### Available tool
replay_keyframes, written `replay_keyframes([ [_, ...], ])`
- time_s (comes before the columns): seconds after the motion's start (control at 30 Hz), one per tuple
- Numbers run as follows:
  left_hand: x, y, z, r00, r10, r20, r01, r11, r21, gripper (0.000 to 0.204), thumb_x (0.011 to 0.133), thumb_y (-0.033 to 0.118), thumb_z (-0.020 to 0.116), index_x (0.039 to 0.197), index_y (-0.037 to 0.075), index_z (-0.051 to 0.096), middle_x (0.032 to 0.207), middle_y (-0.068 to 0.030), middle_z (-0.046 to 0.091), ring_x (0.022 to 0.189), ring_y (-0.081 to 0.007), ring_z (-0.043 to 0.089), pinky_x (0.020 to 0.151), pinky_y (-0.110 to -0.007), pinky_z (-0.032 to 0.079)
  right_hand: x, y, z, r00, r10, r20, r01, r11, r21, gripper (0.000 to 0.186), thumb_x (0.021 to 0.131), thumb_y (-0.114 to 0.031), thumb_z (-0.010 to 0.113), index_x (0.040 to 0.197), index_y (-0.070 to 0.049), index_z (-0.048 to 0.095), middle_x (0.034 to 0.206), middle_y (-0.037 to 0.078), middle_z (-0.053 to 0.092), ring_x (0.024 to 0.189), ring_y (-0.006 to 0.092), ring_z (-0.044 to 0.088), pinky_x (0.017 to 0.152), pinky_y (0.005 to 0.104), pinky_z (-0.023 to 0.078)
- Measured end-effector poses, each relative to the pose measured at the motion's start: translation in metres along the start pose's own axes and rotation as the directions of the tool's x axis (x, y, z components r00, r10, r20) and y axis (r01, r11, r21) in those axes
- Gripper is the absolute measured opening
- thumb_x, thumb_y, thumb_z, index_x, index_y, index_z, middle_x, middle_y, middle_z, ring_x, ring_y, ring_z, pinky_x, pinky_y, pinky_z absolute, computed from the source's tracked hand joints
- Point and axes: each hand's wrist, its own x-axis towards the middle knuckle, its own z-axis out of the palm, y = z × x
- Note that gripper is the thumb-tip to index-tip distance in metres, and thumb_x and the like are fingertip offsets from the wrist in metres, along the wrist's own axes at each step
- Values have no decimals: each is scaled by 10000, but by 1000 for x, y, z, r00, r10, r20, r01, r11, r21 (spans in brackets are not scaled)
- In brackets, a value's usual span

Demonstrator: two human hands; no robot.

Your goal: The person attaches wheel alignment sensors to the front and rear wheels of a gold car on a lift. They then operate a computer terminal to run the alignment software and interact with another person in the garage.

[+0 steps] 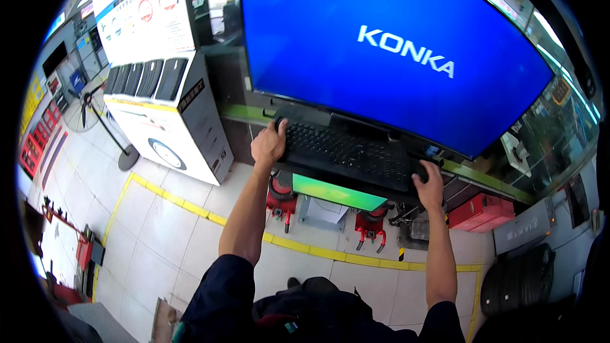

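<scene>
A black keyboard lies on a dark keyboard tray below a large monitor with a blue screen and white lettering. My left hand is closed around the tray's left end, thumb on top beside the keyboard. At the opposite end, my right hand curls over the tray's right edge, next to a small dark rounded object that could be a mouse. Its lower fingers are hidden. Both forearms reach forward, and the keyboard sits between the hands.
Under the tray are a green-lit panel and red wheeled tools. A white display stand with tread samples and a fan stand left. At right are a red case and black tires. Yellow tape marks the tiled floor.
</scene>
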Motion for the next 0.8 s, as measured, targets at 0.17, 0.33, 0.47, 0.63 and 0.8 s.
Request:
replay_keyframes([
  [0.17, -2, 0, 3, 999, -16, 41, 17, 1000, -11, 753, 1047, 696, 325, 1260, 60, 668, 1161, -293, 723, 1131, -469, 679, 974, -546, 520, 5, 31, 10, 993, 87, -85, -100, 982, -162, 494, 950, -211, 735, 1415, -101, 610, 1431, 181, 583, 1329, 408, 555, 1099, 472, 464],
  [0.33, -2, -5, 5, 999, -26, 29, 27, 999, -32, 785, 1029, 732, 320, 1318, 94, 673, 1207, -280, 718, 1174, -461, 666, 1001, -537, 513, 10, 30, 8, 993, -10, 115, 29, 987, -161, 501, 934, -170, 731, 1423, -144, 624, 1455, 146, 574, 1336, 379, 560, 1094, 460, 470],
  [0.47, 2, -6, 11, 1000, -5, -2, 5, 1000, -30, 807, 1020, 754, 308, 1349, 113, 671, 1242, -265, 713, 1205, -456, 655, 1031, -529, 504, 11, 38, 2, 983, -63, 171, 85, 988, -126, 469, 951, -174, 737, 1410, -146, 640, 1464, 124, 576, 1370, 356, 542, 1128, 441, 453],
  [0.63, 2, -7, 11, 1000, -4, -2, 4, 1000, -16, 836, 1012, 776, 288, 1393, 128, 657, 1281, -235, 710, 1226, -434, 657, 1049, -518, 501, 13, 34, 5, 999, 39, 24, -33, 979, -200, 465, 985, -279, 720, 1424, -148, 639, 1468, 137, 574, 1365, 357, 547, 1129, 458, 449],
  [0.8, 2, -9, 9, 999, -34, 13, 34, 999, -2, 844, 1010, 781, 282, 1403, 132, 652, 1297, -232, 705, 1247, -423, 649, 1060, -522, 493, 16, 28, 10, 997, 10, 77, 5, 982, -189, 479, 967, -242, 733, 1425, -141, 638, 1478, 134, 576, 1360, 352, 557, 1133, 445, 446],
])
